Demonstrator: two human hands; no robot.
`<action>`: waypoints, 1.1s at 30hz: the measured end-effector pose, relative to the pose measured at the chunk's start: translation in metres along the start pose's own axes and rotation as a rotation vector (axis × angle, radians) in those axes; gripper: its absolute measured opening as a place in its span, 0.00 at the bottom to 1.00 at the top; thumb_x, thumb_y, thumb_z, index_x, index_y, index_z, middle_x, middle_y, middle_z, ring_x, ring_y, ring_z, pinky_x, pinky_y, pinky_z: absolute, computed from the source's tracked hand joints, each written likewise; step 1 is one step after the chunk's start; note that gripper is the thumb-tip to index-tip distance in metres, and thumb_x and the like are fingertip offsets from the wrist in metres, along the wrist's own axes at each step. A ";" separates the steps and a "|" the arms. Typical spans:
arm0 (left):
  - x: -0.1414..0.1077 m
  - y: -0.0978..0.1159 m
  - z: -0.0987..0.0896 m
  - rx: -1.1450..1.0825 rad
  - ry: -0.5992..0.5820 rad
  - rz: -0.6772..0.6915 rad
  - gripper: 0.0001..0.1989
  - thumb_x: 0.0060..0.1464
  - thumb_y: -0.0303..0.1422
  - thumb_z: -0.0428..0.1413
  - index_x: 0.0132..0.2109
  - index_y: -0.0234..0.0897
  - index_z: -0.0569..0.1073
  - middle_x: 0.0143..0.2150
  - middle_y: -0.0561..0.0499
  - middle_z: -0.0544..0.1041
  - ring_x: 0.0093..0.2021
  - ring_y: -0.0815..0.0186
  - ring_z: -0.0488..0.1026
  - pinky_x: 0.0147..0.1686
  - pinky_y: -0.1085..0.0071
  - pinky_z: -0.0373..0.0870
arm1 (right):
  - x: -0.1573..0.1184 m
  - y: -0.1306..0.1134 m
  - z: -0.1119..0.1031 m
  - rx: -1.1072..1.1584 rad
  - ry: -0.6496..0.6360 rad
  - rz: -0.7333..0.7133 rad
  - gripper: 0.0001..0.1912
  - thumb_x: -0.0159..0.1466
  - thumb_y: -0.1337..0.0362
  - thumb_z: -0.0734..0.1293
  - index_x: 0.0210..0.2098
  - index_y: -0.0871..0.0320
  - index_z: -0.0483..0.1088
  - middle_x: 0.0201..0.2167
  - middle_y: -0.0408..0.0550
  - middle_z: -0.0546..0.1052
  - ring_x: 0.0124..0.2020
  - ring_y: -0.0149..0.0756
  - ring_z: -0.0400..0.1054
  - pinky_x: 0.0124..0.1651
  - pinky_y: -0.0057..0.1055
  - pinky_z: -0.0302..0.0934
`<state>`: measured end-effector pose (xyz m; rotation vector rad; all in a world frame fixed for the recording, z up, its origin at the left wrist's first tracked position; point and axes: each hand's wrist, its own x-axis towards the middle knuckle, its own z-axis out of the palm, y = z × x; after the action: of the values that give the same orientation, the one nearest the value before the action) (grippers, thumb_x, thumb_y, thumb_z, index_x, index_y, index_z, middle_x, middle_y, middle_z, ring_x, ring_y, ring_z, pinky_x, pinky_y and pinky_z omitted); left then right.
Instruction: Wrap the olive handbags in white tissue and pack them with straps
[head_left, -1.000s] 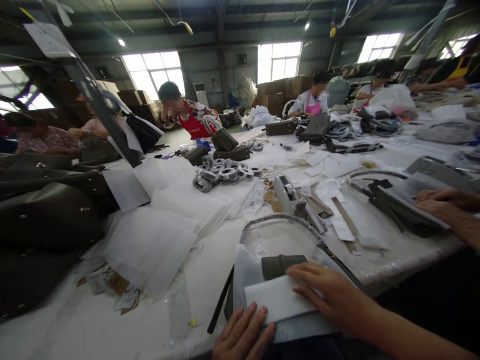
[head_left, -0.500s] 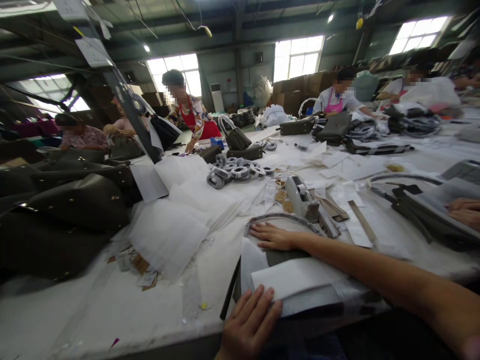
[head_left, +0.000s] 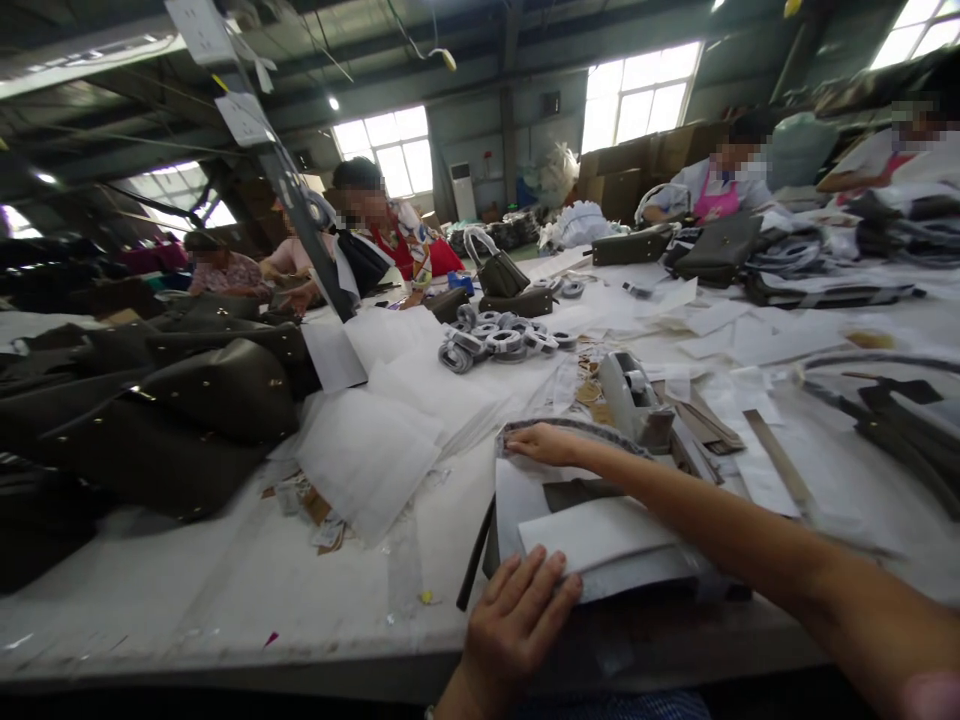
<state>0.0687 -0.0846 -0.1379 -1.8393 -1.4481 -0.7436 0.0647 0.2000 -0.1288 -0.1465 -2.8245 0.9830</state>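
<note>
Nearest, at the edge of the counter [head_left: 337, 605], the left hand [head_left: 521, 620] lay on a folded white sheet [head_left: 592, 535], its fingers slightly spread and pressing flat. The sheet rested on the dark bag [head_left: 574, 492], which lay on the counter with a dark strap [head_left: 476, 560] along its left side. Just beyond, the right hand [head_left: 544, 445] reached across the bag to the left part of its wrapped handle [head_left: 592, 430], fingers close together; whether they gripped it, I could not tell.

Behind the handle stood a tape dispenser [head_left: 626, 400], with flat brown strips [head_left: 776, 455] to its right. To the left were loose white sheets [head_left: 367, 465], small tags [head_left: 319, 508] and a heap of dark bags [head_left: 180, 430]. Farther back lay grey wrapped rings [head_left: 502, 342]. Across the counter, a person in a red apron [head_left: 401, 250] leaned forward, and another wore a pink apron [head_left: 716, 195]. Bright windows [head_left: 641, 95] lit the far wall.
</note>
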 end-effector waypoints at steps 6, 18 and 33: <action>-0.007 0.021 0.016 0.018 -0.011 -0.119 0.17 0.67 0.27 0.47 0.57 0.42 0.74 0.56 0.53 0.78 0.58 0.63 0.74 0.55 0.68 0.73 | -0.028 -0.008 -0.038 -0.138 0.097 0.193 0.14 0.64 0.61 0.64 0.31 0.62 0.80 0.27 0.53 0.81 0.30 0.40 0.72 0.36 0.32 0.61; -0.010 0.013 0.028 -0.083 -0.098 -0.211 0.19 0.65 0.25 0.50 0.61 0.41 0.70 0.59 0.50 0.76 0.61 0.61 0.71 0.56 0.63 0.74 | -0.230 -0.097 0.026 -0.235 -0.038 -0.268 0.23 0.68 0.57 0.67 0.60 0.56 0.68 0.55 0.54 0.77 0.57 0.41 0.70 0.58 0.38 0.66; -0.010 0.012 0.021 -0.082 -0.129 -0.185 0.20 0.65 0.24 0.50 0.62 0.40 0.69 0.61 0.50 0.74 0.62 0.60 0.70 0.57 0.61 0.73 | -0.229 -0.118 0.104 -0.283 0.475 -0.401 0.12 0.70 0.72 0.60 0.45 0.60 0.74 0.38 0.49 0.83 0.42 0.33 0.78 0.55 0.37 0.70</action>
<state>0.0791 -0.0760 -0.1605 -1.8614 -1.7116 -0.7959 0.2674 0.0130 -0.1602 0.1365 -2.3986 0.3943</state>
